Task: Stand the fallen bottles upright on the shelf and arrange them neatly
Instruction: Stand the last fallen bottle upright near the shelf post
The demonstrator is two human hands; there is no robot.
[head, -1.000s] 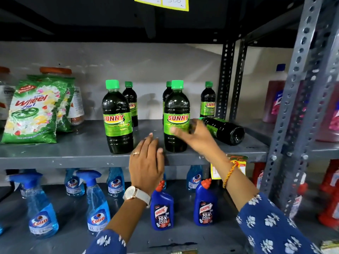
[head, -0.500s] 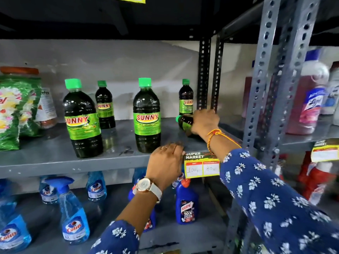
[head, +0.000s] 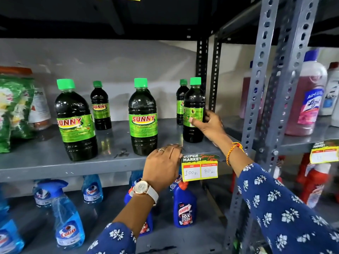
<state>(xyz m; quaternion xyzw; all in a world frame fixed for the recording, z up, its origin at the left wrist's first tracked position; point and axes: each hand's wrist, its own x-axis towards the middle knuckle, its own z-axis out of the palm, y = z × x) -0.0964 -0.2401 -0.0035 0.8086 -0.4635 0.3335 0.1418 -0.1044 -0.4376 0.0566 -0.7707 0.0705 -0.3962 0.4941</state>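
Note:
Several dark Sunny bottles with green caps stand on the grey shelf (head: 45, 162). My right hand (head: 208, 126) grips the rightmost bottle (head: 194, 99) around its label; it stands upright near the shelf's right end. Two larger bottles stand in front, one at the left (head: 75, 121) and one in the middle (head: 143, 118). Two smaller ones stand behind, one at the back left (head: 100, 107) and one at the back right (head: 180, 101), partly hidden by the held bottle. My left hand (head: 161, 165) rests palm down on the shelf's front edge, holding nothing.
Green detergent packs (head: 12, 110) and a jar sit at the shelf's left. A slotted metal upright (head: 264, 99) rises just right of my right hand, with pink cleaner bottles (head: 308, 99) beyond. A price tag (head: 200, 167) hangs on the edge. Spray and toilet-cleaner bottles fill the lower shelf.
The bottle that lay on its side at the right now stands upright in my right hand. My left hand slid right along the shelf edge. The view shifted right.

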